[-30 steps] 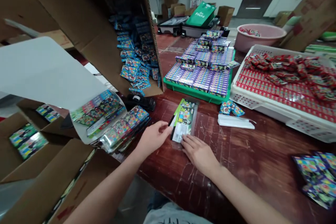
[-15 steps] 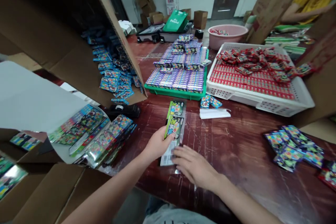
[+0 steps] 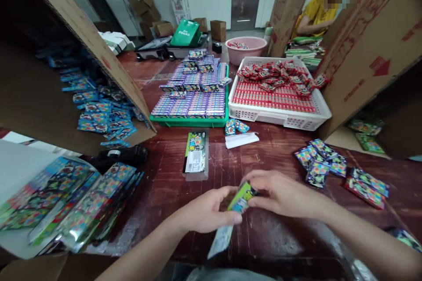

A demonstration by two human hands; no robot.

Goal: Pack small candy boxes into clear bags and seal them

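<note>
Both of my hands hold one green printed card pack (image 3: 242, 197) above the near edge of the dark wooden table (image 3: 273, 158). My left hand (image 3: 209, 210) pinches its lower part, and a clear sleeve end (image 3: 220, 241) hangs below the fingers. My right hand (image 3: 280, 193) grips the pack's top from the right. A second pack in a clear sleeve (image 3: 196, 153) lies flat on the table just beyond my hands.
A green tray of purple boxes (image 3: 194, 96) and a white basket of red packs (image 3: 277, 92) stand behind. Tipped cardboard boxes flank both sides. Loose packs (image 3: 318, 162) lie right, sleeved packs (image 3: 82, 202) left. A person in yellow (image 3: 313, 15) sits far right.
My hands lifted a pack off the table and drew it toward me; one sleeved pack stays lying on the table. The view swung right, showing the right box and the person.
</note>
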